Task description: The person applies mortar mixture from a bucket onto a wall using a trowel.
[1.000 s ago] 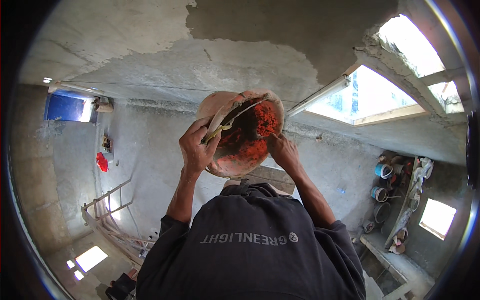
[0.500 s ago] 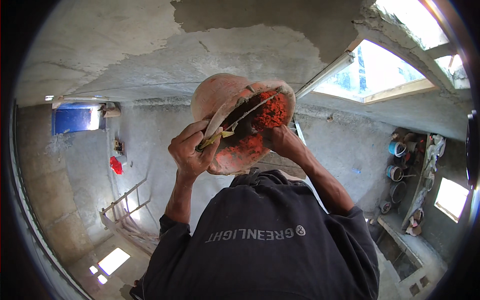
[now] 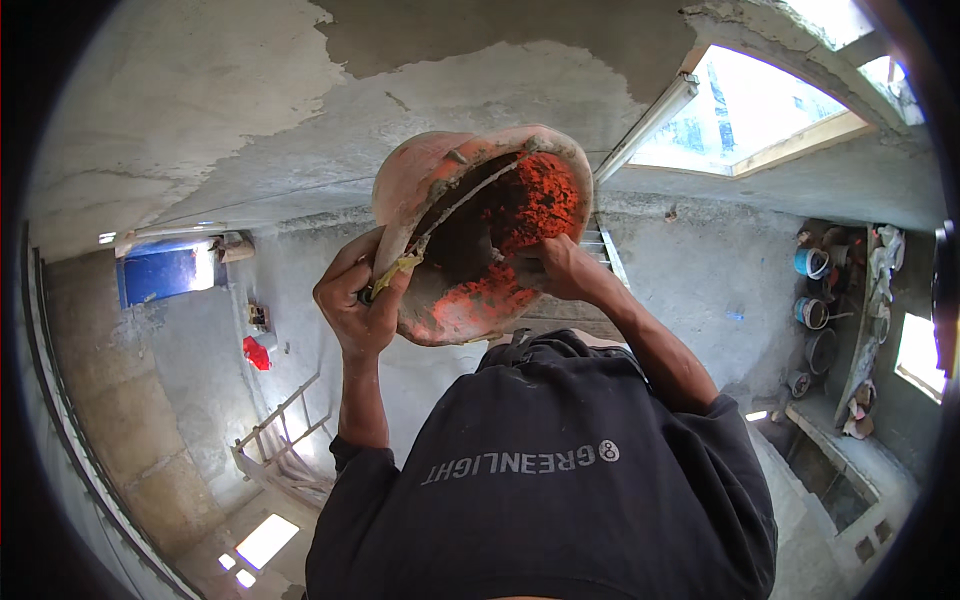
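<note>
Scraping seems underway: the left hand [image 3: 358, 300] grips a yellow-handled steel trowel [image 3: 455, 205] inside the round orange mortar-caked pan [image 3: 440, 310], raised near the ceiling; the right hand [image 3: 562, 268] clamps its rim. Next likely needs a steady pan.

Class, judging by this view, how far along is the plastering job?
Done: a dark grey plaster patch covers part of the concrete surface. In hand: the left hand works a metal trowel inside the round orange pan, with the right hand steadying it. Left: the pale bare area.
</note>
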The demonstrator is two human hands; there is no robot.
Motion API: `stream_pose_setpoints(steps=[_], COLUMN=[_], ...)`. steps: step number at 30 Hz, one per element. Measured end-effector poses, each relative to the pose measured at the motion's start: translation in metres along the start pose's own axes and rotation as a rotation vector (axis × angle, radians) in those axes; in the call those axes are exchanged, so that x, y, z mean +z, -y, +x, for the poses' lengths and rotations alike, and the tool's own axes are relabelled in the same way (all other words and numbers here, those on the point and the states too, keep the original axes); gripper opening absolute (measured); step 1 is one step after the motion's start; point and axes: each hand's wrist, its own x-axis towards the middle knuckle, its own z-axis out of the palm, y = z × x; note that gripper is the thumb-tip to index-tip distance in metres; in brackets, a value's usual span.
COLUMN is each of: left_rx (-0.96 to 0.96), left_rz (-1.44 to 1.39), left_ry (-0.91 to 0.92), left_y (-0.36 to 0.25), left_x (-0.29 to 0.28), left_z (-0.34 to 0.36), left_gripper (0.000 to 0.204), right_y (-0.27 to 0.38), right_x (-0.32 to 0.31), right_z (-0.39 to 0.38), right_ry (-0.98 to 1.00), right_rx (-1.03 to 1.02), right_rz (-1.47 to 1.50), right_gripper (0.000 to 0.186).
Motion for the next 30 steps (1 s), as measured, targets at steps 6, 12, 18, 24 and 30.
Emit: stream_pose_setpoints(steps=[6,12,18,24,30], left_rx=[-0.090,-0.142,-0.207,-0.258,-0.325], left_rz=[-0.028,-0.083,-0.148,-0.200,-0.220], left_ry=[-0.028,-0.015,-0.070,-0.103,-0.212], left_y=[0.008,0.014,0.020,0.027,0.033], left_x=[-0.005,-0.004,-0.005,-0.003,0.010], left_z=[-0.003,-0.002,-0.004,-0.007,-0.012], left_gripper=[0.018,0.016,0.017,0.019,0.021], right_y=[0.003,0.002,0.004,0.015,0.017], right_x=[-0.001,0.003,0.005,0.009,0.010], right_z=[0.005,0.016,0.022,0.024,0.022], right_ry=[0.029,0.033,-0.087,-0.170,-0.118], right_rx=[0.027,0.055,-0.161,-0.177,-0.049], right_rz=[-0.010,-0.145,-0.045,0.095,0.104], right_gripper=[0.027,0.035,0.043,0.022,0.023])
